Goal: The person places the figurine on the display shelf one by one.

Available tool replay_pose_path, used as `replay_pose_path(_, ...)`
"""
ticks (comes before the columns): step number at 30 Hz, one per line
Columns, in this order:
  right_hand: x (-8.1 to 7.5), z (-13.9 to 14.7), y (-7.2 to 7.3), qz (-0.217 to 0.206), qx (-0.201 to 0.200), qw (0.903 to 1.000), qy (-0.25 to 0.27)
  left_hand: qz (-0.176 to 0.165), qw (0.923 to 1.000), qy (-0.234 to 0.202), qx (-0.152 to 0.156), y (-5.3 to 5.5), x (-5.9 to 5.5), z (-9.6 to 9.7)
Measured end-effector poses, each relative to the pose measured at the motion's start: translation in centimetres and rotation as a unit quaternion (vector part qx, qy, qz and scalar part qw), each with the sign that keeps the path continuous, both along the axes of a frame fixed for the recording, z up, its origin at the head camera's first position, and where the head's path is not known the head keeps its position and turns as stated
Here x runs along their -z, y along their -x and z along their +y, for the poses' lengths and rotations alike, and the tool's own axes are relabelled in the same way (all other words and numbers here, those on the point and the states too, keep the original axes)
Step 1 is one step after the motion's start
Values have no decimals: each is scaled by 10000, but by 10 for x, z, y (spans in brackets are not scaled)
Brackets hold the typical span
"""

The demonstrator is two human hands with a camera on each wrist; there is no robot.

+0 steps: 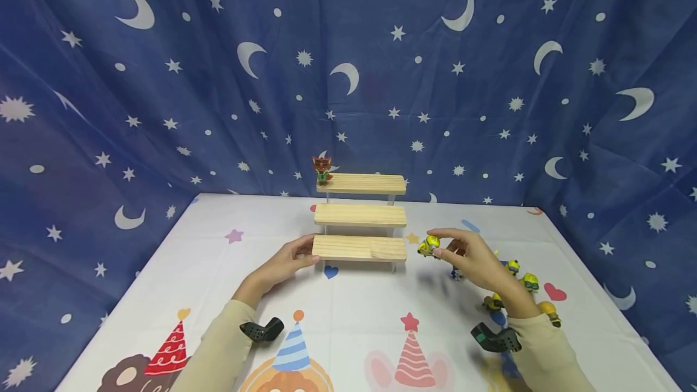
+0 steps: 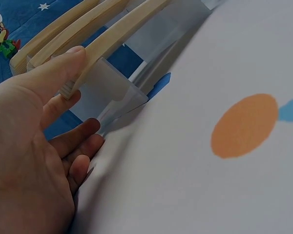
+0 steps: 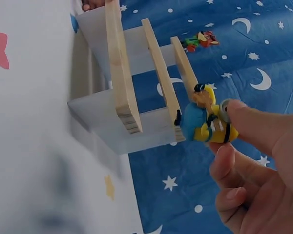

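Note:
My right hand point(image 1: 472, 258) holds a yellow-and-blue Minion figurine point(image 1: 427, 246) off the table, right of the lowest board. In the right wrist view the Minion figurine point(image 3: 199, 122) lies sideways between thumb and fingers. At the left end of a three-step wooden display stand point(image 1: 359, 249), my left hand point(image 1: 287, 260) pinches the lowest board, thumb on top and a finger beneath, as the left wrist view shows; its other fingers curl beside the clear side panel point(image 2: 112, 87). A red fox figurine point(image 1: 322, 170) with a green outfit stands at the left end of the top board.
Several more yellow figurines, one of them a goggled figurine point(image 1: 529, 282), stand on the table around and partly behind my right forearm. A small dark figurine point(image 1: 456, 273) is half hidden under the right hand. A blue star-and-moon curtain point(image 1: 381, 65) hangs behind the white printed tablecloth point(image 1: 218, 259).

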State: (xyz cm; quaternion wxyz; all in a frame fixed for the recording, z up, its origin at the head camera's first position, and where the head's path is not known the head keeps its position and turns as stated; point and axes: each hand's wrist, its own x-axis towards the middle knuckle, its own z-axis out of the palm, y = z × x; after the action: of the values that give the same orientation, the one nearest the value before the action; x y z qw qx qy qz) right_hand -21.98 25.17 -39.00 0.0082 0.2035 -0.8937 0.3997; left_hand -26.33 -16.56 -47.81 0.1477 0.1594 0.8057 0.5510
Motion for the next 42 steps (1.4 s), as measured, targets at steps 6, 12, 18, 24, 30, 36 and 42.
replay_pose_path(6,1,-1,1,49,-61,9999,90,-35,10000,-9,12,-1,0,-1)
replay_pose_path(12,3,0,1,196,-23,9996,180,-79,10000,30,-28,0,-1,0)
replay_pose_path(18,1,-1,0,306,71,9992,245,-40,10000,5,7,0,-2,2)
replay_pose_path(24,-6,-9,5,387,17,9988,305,-55,10000,-12,26,-1,-3,3)
replay_pose_path(30,-20,-30,18,373,-213,9986,321,-68,10000,3,-7,-3,-3,0)
replay_pose_path(36,-32,-50,34,409,-454,9979,217,-108,9999,-43,-30,-4,-3,0)
replay_pose_path(42,-44,-65,55,320,-755,9959,391,-88,10000,-11,-6,-1,-2,1)
